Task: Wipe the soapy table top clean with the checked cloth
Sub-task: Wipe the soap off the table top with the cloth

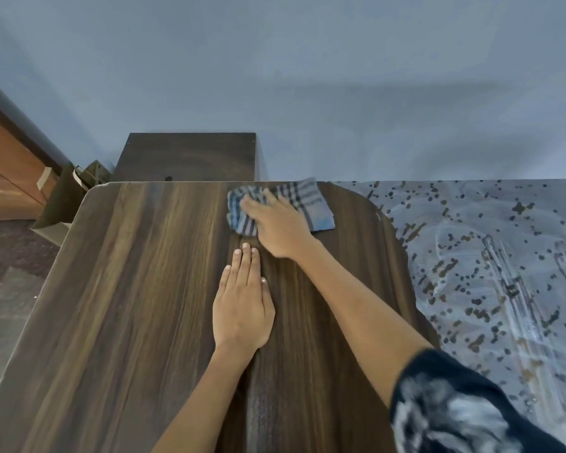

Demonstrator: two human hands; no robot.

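Checked cloth [311, 204] near table's [128, 289] far edge

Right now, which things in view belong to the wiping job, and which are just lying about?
Job:
cloth, under the right hand
table, soapy on the right, wiped on the left
left hand, flat on the table

Lying about:
cabinet behind the table
paper bags on the floor to the left

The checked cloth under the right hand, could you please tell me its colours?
Blue, grey and white checks on the checked cloth, clearest in the head view.
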